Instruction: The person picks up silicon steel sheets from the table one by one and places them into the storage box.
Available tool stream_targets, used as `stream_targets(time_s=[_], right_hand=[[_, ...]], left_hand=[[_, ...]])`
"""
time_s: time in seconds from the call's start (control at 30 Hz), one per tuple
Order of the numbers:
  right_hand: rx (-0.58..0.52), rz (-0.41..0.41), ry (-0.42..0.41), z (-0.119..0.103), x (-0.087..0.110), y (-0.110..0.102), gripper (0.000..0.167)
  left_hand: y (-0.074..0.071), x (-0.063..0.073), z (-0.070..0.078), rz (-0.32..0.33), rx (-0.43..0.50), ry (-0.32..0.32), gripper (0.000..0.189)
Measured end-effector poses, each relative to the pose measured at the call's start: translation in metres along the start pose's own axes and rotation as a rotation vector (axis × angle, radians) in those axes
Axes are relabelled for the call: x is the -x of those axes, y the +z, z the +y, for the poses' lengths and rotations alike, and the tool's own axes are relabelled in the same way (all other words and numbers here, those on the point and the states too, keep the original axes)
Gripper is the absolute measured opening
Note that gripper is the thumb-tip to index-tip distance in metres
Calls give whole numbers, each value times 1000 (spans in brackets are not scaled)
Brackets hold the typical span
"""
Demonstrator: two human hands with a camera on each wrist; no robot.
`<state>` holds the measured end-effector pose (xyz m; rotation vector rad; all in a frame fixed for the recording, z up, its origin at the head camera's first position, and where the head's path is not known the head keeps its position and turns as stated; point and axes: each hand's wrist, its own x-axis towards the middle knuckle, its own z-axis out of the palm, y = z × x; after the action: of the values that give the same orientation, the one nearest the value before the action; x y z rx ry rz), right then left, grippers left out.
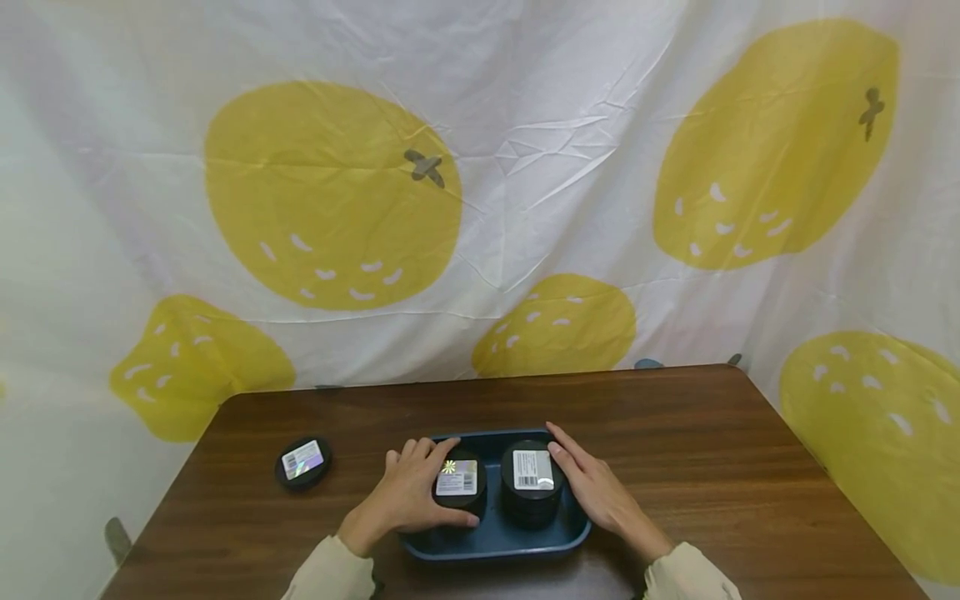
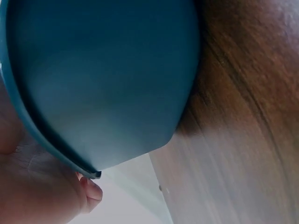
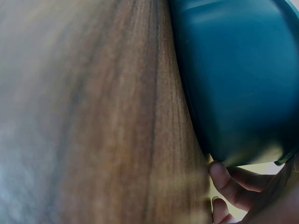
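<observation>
A blue tray (image 1: 498, 542) sits on the table with two black round pieces in it, each with a label on top. My left hand (image 1: 408, 492) reaches over the tray's left end and grips the left black round container (image 1: 459, 500) between thumb and fingers. My right hand (image 1: 600, 492) lies along the tray's right end, its fingers stretched toward the back corner. Its thumb touches the right black stack (image 1: 531, 504), which shows ridges down its side. In the right wrist view, some right fingers (image 3: 233, 189) lie outside the tray wall.
A flat black round disc (image 1: 303, 464) with a shiny label lies on the wooden table (image 1: 675, 433), left of the tray. Behind the table hangs a white curtain (image 1: 525, 208) with yellow fruit prints.
</observation>
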<state>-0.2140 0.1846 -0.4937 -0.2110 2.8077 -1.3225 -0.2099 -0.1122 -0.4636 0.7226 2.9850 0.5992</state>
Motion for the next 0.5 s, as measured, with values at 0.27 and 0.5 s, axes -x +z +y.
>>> stream_targets(time_s=[0.27, 0.5], right_hand=[[-1, -17, 10, -1, 1, -1, 63], [-3, -7, 0, -1, 1, -1, 61]], left_hand=[[1, 2, -3, 21, 32, 5, 107], [0, 3, -3, 31, 41, 9, 105]])
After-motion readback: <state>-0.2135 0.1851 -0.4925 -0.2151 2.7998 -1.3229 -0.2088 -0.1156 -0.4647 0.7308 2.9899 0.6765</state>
